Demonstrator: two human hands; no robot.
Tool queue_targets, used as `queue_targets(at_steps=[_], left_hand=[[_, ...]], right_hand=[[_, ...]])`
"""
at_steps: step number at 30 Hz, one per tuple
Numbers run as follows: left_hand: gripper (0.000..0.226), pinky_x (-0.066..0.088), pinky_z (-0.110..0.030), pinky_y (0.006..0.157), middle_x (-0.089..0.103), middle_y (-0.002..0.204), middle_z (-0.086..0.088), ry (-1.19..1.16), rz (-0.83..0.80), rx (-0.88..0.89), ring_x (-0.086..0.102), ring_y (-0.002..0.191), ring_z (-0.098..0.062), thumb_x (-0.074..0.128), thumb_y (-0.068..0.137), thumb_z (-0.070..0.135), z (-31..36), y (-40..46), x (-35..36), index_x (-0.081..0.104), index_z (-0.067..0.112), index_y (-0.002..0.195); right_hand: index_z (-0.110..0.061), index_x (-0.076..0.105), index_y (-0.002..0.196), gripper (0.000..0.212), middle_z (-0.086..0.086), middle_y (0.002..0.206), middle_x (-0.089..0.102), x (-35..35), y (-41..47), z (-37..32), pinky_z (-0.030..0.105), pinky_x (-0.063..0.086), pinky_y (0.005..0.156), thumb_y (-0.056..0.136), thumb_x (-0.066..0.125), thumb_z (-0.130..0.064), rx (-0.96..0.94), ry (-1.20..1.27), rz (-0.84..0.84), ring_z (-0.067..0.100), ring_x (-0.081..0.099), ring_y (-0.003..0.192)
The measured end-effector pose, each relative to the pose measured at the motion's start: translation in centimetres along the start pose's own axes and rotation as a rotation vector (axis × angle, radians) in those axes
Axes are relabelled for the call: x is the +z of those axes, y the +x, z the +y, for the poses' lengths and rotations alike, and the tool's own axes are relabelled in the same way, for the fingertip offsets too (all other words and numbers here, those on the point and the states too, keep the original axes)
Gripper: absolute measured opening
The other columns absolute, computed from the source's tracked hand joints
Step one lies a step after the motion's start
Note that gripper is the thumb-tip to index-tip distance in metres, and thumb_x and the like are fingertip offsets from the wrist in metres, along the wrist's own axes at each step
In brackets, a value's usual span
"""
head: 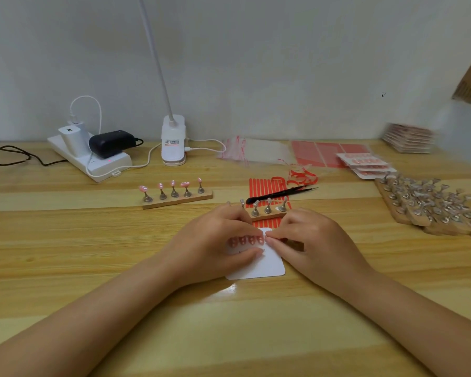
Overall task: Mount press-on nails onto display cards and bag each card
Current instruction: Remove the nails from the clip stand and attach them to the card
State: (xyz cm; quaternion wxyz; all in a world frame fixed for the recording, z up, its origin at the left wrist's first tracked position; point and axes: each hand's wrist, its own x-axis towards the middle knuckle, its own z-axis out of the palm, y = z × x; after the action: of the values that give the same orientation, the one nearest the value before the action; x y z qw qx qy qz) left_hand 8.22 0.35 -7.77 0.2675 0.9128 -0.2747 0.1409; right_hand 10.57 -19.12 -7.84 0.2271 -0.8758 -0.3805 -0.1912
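Observation:
A white display card (267, 265) lies on the wooden table in front of me with a row of pink press-on nails (246, 240) stuck along its upper part. My left hand (212, 240) rests on the card's left side, thumb laid across it under the nails. My right hand (307, 240) pinches a nail at the right end of the row with thumb and forefinger. Just behind the card stands a wooden holder (267, 210) with bare metal stands. Further left, another holder (177, 197) carries several pink nails.
Black tweezers (280, 194) lie on red adhesive strips (264, 187). Clear bags (253, 152) and red sheets (324, 153) sit at the back, finished cards (365, 164) to the right. A heap of empty holders (430, 205) fills the right side. Power strip (93, 156) and lamp base (173, 142) stand back left.

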Motion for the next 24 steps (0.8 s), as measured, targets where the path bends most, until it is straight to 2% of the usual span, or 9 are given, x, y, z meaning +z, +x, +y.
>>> queue_targets(at_steps=[4, 8, 13, 15, 18, 21, 24], left_hand=[[0.026, 0.046, -0.028, 0.067, 0.061, 0.093, 0.004, -0.003, 0.003, 0.008, 0.055, 0.084, -0.012, 0.07, 0.08, 0.028, 0.1, 0.0, 0.0, 0.072, 0.017, 0.104], [0.028, 0.047, -0.031, 0.065, 0.061, 0.092, 0.005, 0.0, 0.006, 0.002, 0.055, 0.083, -0.011, 0.066, 0.079, 0.033, 0.1, -0.1, 0.0, 0.072, 0.018, 0.102], [0.028, 0.048, -0.029, 0.063, 0.061, 0.091, 0.008, 0.039, 0.002, -0.017, 0.053, 0.082, -0.007, 0.063, 0.08, 0.038, 0.1, -0.1, 0.1, 0.072, 0.022, 0.101], [0.027, 0.043, -0.024, 0.058, 0.061, 0.09, 0.009, 0.067, -0.007, -0.015, 0.048, 0.079, -0.002, 0.062, 0.08, 0.039, 0.2, -0.1, 0.1, 0.073, 0.024, 0.1], [0.027, 0.038, -0.02, 0.054, 0.062, 0.089, 0.008, 0.114, -0.027, 0.006, 0.044, 0.076, -0.001, 0.061, 0.081, 0.039, 0.5, -0.3, 0.0, 0.073, 0.025, 0.1], [0.03, 0.043, -0.023, 0.052, 0.064, 0.09, 0.006, 0.152, -0.016, 0.016, 0.055, 0.078, -0.01, 0.064, 0.079, 0.037, 0.8, -0.4, -0.2, 0.072, 0.021, 0.103], [0.039, 0.039, -0.015, 0.055, 0.066, 0.094, 0.005, 0.18, -0.003, -0.002, 0.054, 0.083, -0.008, 0.066, 0.079, 0.038, 1.0, -0.4, -0.3, 0.067, 0.019, 0.113]], right_hand=[[-0.015, 0.075, 0.077, 0.003, -0.004, 0.065, 0.059, -0.3, 0.0, -0.2, 0.025, 0.042, 0.051, 0.076, 0.074, -0.017, -0.03, -0.015, -0.036, 0.013, 0.052, 0.061], [-0.014, 0.073, 0.072, 0.01, -0.004, 0.065, 0.056, -0.9, 0.3, -0.3, 0.024, 0.033, 0.052, 0.08, 0.07, -0.02, -0.083, -0.117, -0.07, 0.014, 0.049, 0.062], [-0.014, 0.068, 0.065, 0.033, -0.005, 0.062, 0.054, -1.0, 0.1, -0.6, 0.024, 0.032, 0.056, 0.087, 0.047, -0.026, -0.192, -0.258, -0.099, 0.015, 0.045, 0.062], [-0.016, 0.072, 0.071, 0.032, -0.006, 0.064, 0.055, -1.0, -0.2, -0.7, 0.025, 0.036, 0.058, 0.086, 0.049, -0.033, -0.134, -0.21, -0.116, 0.014, 0.047, 0.063], [-0.019, 0.075, 0.086, 0.016, -0.008, 0.069, 0.055, -0.7, -0.5, -0.5, 0.023, 0.034, 0.065, 0.081, 0.067, -0.032, 0.041, 0.035, -0.095, 0.008, 0.047, 0.068], [-0.022, 0.072, 0.099, 0.028, -0.012, 0.077, 0.056, -0.4, -0.5, -0.1, 0.021, 0.039, 0.069, 0.075, 0.071, -0.036, 0.173, 0.175, -0.067, 0.003, 0.05, 0.075], [-0.024, 0.067, 0.107, 0.039, -0.015, 0.083, 0.055, -0.4, -0.5, -0.1, 0.02, 0.041, 0.075, 0.073, 0.066, -0.044, 0.201, 0.168, -0.082, 0.002, 0.051, 0.08]])
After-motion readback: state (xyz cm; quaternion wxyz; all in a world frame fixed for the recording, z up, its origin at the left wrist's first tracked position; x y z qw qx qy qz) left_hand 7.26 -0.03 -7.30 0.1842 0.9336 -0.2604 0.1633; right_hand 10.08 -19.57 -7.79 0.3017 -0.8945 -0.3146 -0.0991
